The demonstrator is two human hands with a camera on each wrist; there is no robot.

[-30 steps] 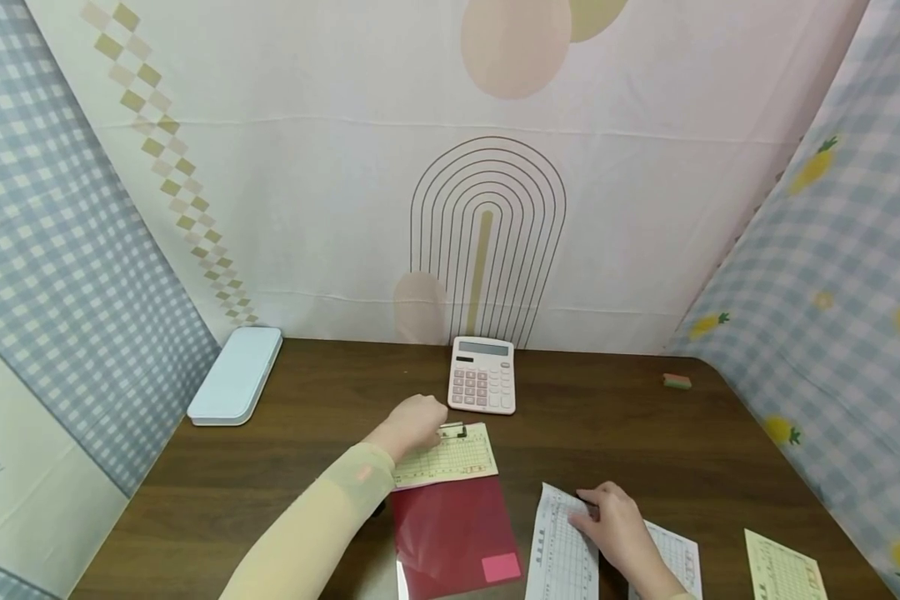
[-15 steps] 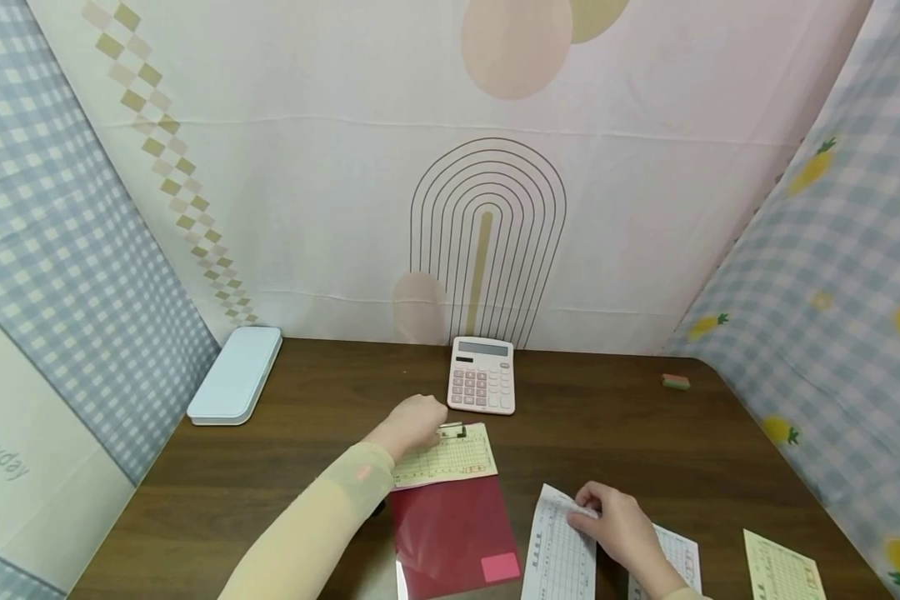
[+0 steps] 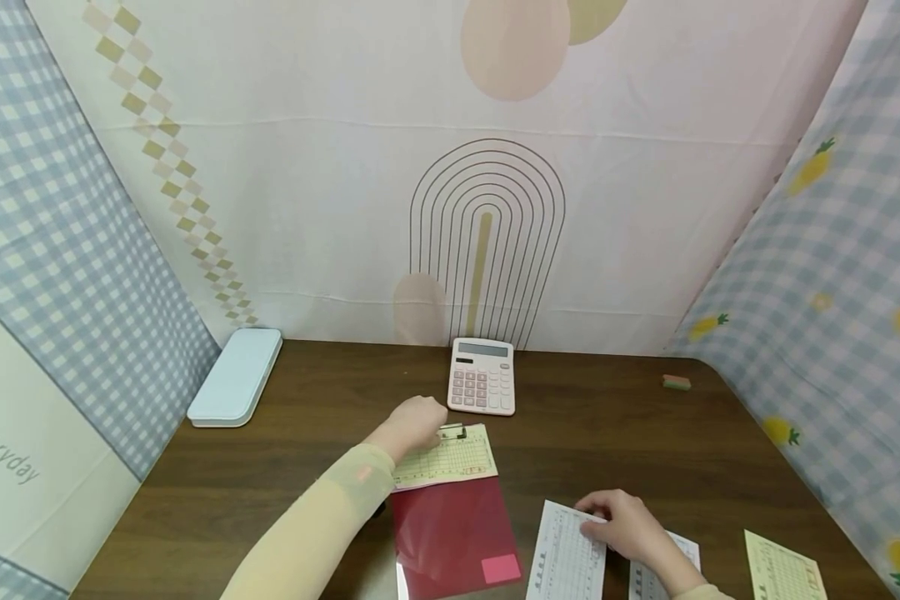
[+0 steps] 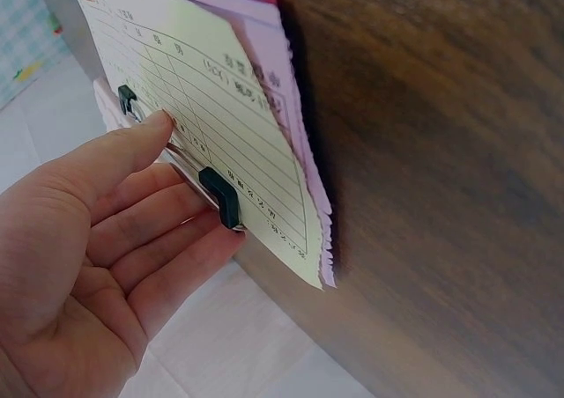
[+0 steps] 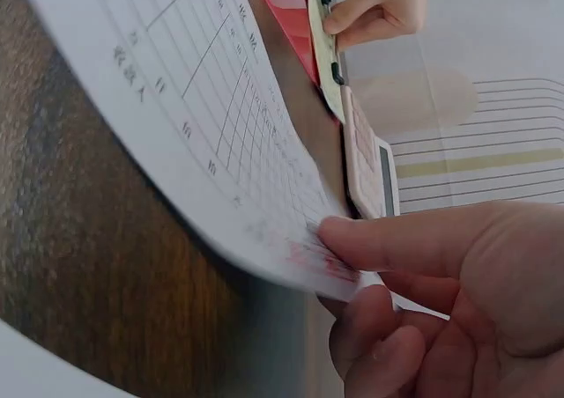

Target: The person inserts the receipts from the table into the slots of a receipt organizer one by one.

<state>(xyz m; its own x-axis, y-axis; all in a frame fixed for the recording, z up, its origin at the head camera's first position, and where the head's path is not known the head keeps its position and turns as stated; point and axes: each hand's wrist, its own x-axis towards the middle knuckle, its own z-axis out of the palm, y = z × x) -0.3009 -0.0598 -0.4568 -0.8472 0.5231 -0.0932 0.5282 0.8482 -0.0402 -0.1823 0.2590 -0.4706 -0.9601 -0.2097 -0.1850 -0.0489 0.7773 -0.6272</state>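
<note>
Right wrist: your left hand (image 4: 97, 248) pinches the clip (image 4: 218, 195), right hand (image 5: 467, 283) the form (image 5: 220, 107): likely limp, best held by edges.

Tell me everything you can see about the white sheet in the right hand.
The white sheet looks like thin paper, printed with a dark grid and characters, with reddish marks near its far end. The right hand pinches it there. It bows in the right wrist view. It is right of the red clipboard, apart from it.
</note>
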